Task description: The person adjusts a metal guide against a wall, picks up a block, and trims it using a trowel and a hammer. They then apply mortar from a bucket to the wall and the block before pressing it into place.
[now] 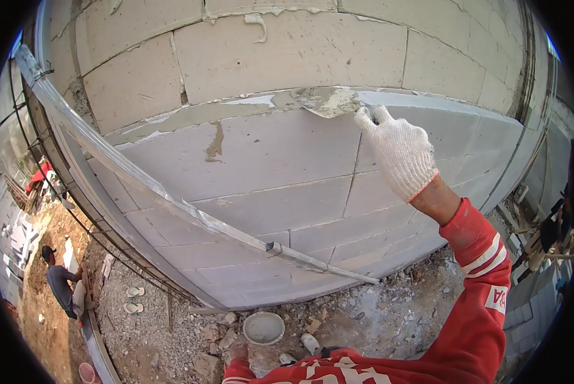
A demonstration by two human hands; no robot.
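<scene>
My right hand (399,150), in a white knit glove, is closed around the handle of a trowel (328,102). The trowel's blade, smeared with grey mortar, lies along the top edge of the block wall (255,153). A strip of wet mortar (191,115) runs along that edge left of the blade, and a drip of it hangs down the wall face. Low in view is my left hand (239,352), small and partly hidden, with its fingers not clear. Just beyond it on the ground stands a round bucket (264,328) holding grey mix.
A long metal bar (171,195) leans diagonally across the wall. Steel rebar (63,198) runs along the left side. Rubble (376,313) covers the ground below. A person (66,285) in a dark shirt is at lower left, near a pair of sandals (134,299).
</scene>
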